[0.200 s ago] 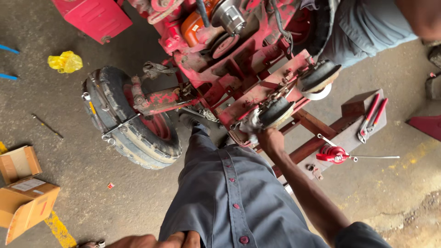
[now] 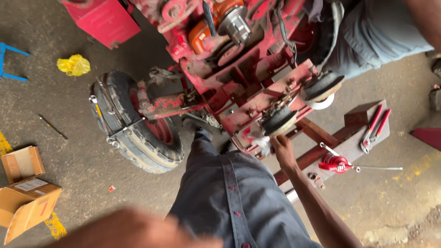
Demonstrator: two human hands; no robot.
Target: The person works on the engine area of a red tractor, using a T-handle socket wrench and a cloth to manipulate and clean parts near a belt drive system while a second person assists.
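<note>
My right hand (image 2: 283, 150) reaches out to the front of a red tractor (image 2: 239, 78) and grips a small white rag (image 2: 263, 143) just below a round black headlamp (image 2: 278, 121). A second round headlamp (image 2: 321, 87) sits to its right. My left hand (image 2: 133, 228) is a blurred shape at the bottom edge, close to the camera over my grey shirt (image 2: 229, 197); its fingers cannot be made out. The tractor's small front wheel (image 2: 133, 133) stands to the left of my body.
Another person in grey clothing (image 2: 376, 36) leans in at the top right. A brown metal stand (image 2: 358, 133) carries red-handled pliers (image 2: 374, 126) and a red oil can (image 2: 335, 164). Cardboard boxes (image 2: 25, 193) lie at the left, with a yellow bag (image 2: 73, 65) further back.
My left hand has risen higher into view at the bottom and is now blurred. My right hand stays at the headlamp with the rag.
</note>
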